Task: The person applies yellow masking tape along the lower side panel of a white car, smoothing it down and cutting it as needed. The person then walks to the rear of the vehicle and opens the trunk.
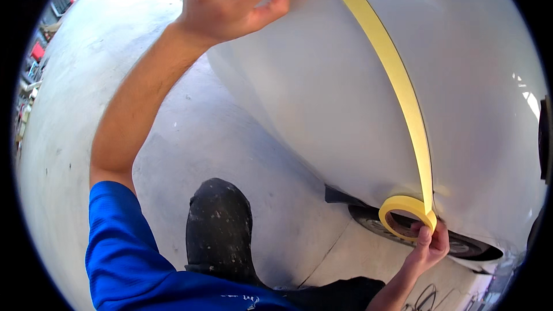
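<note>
I log the right hand (431, 246) with fingers pinching the rim of the yellow tape roll (397, 201), lower right, a sound hold: likely light and firm, its strip (395, 72) probably tacky, tearable; the left hand (230, 3), upper centre, has cropped fingertips, grip unclear.

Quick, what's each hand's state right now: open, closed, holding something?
Left hand: by the yellow tape strip; fingertips are out of frame, so open or closed cannot be told.
Right hand: closed, holding the tape roll.
</note>
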Tool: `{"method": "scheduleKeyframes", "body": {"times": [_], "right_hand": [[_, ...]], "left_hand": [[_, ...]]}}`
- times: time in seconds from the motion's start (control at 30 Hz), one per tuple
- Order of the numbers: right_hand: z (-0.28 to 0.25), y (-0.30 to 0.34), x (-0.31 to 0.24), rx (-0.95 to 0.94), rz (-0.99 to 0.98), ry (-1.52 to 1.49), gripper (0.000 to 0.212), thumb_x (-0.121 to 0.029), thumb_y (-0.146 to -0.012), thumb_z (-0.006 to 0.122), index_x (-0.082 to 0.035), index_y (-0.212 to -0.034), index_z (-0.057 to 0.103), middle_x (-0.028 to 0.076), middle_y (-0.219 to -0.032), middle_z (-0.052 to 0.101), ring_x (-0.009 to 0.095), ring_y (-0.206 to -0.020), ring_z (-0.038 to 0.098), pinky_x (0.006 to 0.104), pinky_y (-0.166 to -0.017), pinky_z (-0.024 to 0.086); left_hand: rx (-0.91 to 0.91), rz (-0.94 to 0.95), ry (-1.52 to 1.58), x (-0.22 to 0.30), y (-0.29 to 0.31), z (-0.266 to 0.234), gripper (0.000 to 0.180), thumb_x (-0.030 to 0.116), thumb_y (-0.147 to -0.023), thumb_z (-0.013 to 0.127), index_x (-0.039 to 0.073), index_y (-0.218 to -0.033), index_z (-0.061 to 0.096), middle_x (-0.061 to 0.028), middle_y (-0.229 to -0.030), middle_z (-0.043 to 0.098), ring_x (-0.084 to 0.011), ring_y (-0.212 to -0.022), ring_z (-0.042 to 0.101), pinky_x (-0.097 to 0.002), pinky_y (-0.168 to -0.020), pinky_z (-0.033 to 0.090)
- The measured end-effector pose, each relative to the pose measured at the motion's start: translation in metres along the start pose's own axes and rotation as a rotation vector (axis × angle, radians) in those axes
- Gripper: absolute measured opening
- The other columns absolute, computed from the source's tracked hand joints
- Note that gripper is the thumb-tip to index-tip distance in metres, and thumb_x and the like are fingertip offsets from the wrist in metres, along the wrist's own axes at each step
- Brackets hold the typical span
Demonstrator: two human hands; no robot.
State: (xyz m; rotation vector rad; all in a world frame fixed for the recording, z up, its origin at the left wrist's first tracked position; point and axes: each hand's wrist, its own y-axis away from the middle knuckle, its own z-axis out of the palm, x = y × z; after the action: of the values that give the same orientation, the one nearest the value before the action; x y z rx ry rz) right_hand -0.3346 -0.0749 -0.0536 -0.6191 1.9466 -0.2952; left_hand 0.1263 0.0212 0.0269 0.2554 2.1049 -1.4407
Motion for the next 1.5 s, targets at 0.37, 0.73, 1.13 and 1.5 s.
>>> {"method": "scheduleKeyframes", "body": {"times": [0.37, 0.73, 1.13, 1.5], "right_hand": [[-0.013, -0.009, 0.038, -0.241, -0.134, -0.374, 0.053, -0.04, -0.091, 0.064, 0.005, -0.116, 0.052, 0.0, -0.066, 0.047, 0.005, -0.051, 0.042, 0.0194, -0.049, 0.033], [-0.038, -0.003, 0.074, -0.286, -0.32, -0.015, 0.034, -0.018, -0.098, 0.053, 0.002, -0.124, 0.058, 0.001, -0.081, 0.054, 0.003, -0.059, 0.041, 0.0182, -0.053, 0.031], [-0.031, 0.006, 0.074, -0.216, -0.251, -0.066, 0.033, -0.022, -0.095, 0.057, 0.003, -0.117, 0.062, 0.004, -0.089, 0.062, 0.006, -0.058, 0.041, 0.0216, -0.054, 0.032], [-0.03, 0.003, 0.079, -0.231, -0.253, -0.007, 0.033, -0.023, -0.094, 0.058, 0.004, -0.113, 0.062, 0.012, -0.094, 0.065, 0.021, -0.083, 0.059, 0.0289, -0.075, 0.043]], "left_hand": [[0.001, -0.059, -0.152, 0.022, 0.016, 0.0, 0.061, 0.011, -0.072, 0.067, 0.022, -0.131, 0.055, 0.0009, -0.13, 0.053, -0.0199, -0.118, 0.049, -0.0357, -0.097, 0.04], [-0.01, 0.024, -0.146, 0.015, 0.011, -0.012, 0.061, 0.011, -0.072, 0.067, 0.022, -0.131, 0.056, 0.0007, -0.129, 0.054, -0.0198, -0.117, 0.049, -0.0355, -0.096, 0.041], [-0.004, 0.107, -0.128, 0.012, 0.006, -0.01, 0.061, 0.01, -0.072, 0.067, 0.022, -0.131, 0.056, 0.0004, -0.128, 0.054, -0.0197, -0.116, 0.05, -0.0352, -0.095, 0.042], [-0.055, 0.099, -0.138, 0.031, -0.005, -0.021, 0.054, 0.002, -0.072, 0.064, 0.019, -0.124, 0.06, -0.0012, -0.122, 0.058, -0.0199, -0.11, 0.054, -0.0323, -0.09, 0.045]]}}
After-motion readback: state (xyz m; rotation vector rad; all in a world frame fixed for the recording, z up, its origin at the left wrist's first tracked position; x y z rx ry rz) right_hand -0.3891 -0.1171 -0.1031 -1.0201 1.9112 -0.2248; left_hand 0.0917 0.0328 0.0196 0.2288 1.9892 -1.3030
